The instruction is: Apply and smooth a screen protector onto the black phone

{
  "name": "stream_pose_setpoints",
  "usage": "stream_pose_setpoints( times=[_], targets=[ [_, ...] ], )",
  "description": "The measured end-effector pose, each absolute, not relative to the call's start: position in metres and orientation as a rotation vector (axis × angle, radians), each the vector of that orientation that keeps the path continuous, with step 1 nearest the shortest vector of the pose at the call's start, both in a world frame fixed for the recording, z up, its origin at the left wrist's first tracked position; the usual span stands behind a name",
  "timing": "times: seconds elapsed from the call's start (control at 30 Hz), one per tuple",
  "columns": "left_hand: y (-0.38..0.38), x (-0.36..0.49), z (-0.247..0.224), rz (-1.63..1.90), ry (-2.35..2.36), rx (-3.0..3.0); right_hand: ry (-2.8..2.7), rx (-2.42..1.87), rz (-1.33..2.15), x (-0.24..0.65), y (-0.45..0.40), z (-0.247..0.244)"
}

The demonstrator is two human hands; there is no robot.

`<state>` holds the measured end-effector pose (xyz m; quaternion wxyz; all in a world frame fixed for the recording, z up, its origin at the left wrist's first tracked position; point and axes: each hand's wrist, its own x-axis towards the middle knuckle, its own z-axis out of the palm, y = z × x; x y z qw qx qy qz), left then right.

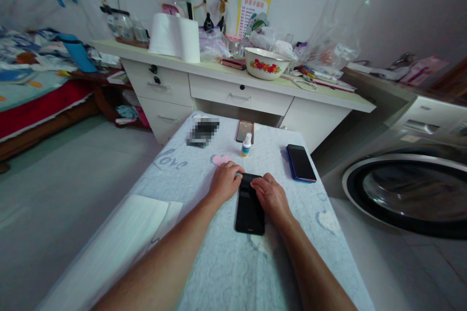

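Note:
A black smartphone (250, 211) lies flat, screen up, on the cloth-covered table in front of me. My left hand (225, 181) is closed at its upper left corner, fingertips against the edge. My right hand (270, 195) rests over the upper right part of the screen, with fingers pinched together and touching the glass. Whatever sits in that pinch, if anything, is hidden. Just beyond the phone stands a small white spray bottle (246, 146) with a blue and yellow label. Behind the bottle lies a phone-shaped case or phone (241, 132).
Another dark phone (301, 163) lies to the right on the table. A blurred-out dark object (203, 132) is at the far left. White sheets (127, 228) cover the left edge. Beyond stand a desk (219, 88) with a flowered bowl (266, 64) and a washing machine (408, 121).

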<state>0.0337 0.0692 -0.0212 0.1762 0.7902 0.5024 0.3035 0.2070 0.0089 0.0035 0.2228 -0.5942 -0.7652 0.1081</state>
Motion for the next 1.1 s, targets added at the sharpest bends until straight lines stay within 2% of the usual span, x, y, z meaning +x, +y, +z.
stream_pose_setpoints(
  times=[1.1],
  targets=[
    [0.0689,0.0339,-0.0176,0.833,1.425,2.251,-2.019,-1.676,0.391,0.2094,0.007,0.0087]
  ],
)
